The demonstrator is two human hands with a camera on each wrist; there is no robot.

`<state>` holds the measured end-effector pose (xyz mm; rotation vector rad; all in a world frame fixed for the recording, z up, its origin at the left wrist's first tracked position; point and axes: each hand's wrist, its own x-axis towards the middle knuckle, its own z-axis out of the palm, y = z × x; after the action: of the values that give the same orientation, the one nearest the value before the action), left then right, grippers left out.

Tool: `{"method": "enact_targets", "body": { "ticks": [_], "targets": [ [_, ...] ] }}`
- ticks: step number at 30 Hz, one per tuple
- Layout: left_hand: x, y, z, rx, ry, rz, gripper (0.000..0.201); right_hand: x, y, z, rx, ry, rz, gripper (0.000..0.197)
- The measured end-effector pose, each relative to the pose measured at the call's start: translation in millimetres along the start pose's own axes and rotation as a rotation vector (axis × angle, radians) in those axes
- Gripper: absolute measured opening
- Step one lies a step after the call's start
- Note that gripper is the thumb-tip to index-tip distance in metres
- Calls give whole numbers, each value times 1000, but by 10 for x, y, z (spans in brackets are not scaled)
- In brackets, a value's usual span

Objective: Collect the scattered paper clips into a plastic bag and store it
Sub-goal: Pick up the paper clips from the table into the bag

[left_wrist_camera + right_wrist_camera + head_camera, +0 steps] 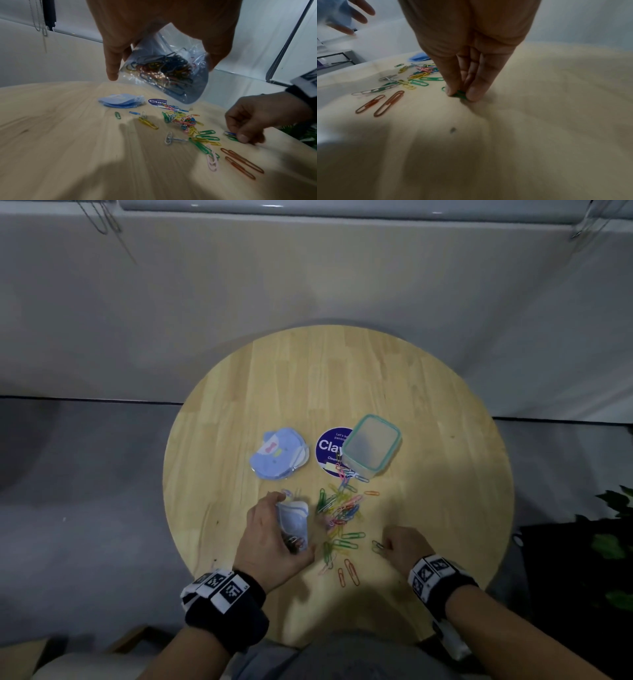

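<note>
Coloured paper clips (339,518) lie scattered across the near half of the round wooden table (428,412). My left hand (274,537) grips a clear plastic bag (164,73) just above the table, left of the pile; several clips sit inside it. To the right of the pile, my right hand (400,546) is down on the table. Its thumb and fingers pinch a few clips, green ones among them (458,93). Two long orange clips (240,162) lie nearest to me.
A lidded clear box with a green rim (371,445) stands behind the pile, partly over a round purple sticker (330,448). A stack of blue bags (277,453) lies to its left. Green leaves (613,542) show off the table's right edge.
</note>
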<state>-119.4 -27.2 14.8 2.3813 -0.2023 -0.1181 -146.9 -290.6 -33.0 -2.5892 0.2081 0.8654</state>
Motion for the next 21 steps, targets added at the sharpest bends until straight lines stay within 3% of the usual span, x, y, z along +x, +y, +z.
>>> {"method": "enact_targets", "body": {
  "ticks": [6, 9, 11, 17, 21],
  "targets": [
    [-26, 60, -34, 22, -46, 0, 93, 383, -359, -79, 52, 117, -147, 14],
    [-17, 64, -49, 19, -56, -2, 91, 499, -458, -145, -38, 71, -247, 59],
    [-12, 64, -57, 15, -63, -7, 91, 546, -506, -178, -189, 10, -271, 70],
    [10, 59, -29, 20, -70, -19, 91, 538, -496, -108, -271, 55, -227, 35],
    [2, 87, 8, 5, -94, -30, 95, 422, -428, -29, -304, 94, -241, 25]
  ]
}}
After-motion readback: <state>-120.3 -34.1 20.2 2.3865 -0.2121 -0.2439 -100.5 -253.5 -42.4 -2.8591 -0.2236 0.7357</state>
